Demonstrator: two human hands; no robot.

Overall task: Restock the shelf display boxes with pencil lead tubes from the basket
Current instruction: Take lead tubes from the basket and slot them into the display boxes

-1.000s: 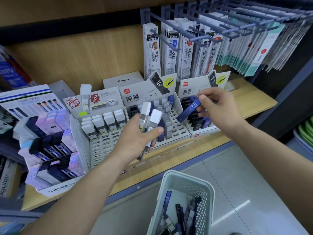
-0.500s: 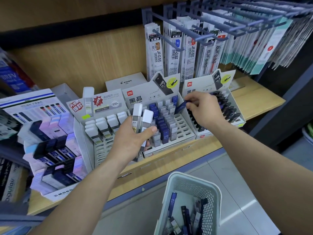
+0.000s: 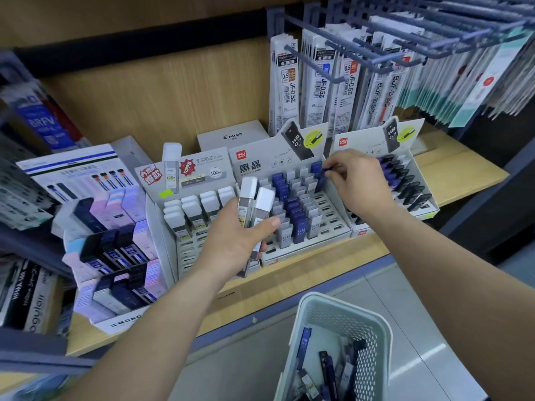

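Blue HB tube (image 3: 322, 179): pinched in our right hand (image 3: 359, 183), now at the rear-right corner of the middle box (image 3: 330, 224), for slotting. Left hand (image 3: 231, 244) clasps two white-capped tubes (image 3: 257, 204).

Blue tube (image 3: 320, 180) in right hand (image 3: 357, 183), white-capped tubes (image 3: 256, 204) in left hand (image 3: 237, 241)

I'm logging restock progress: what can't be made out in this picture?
Head view, slot under the blue tube: hidden by the right hand pinching it.
Head view, basket contents: cut off by the bottom edge, so no count.
Head view, labels of the two white-capped tubes: mostly covered by the left hand.
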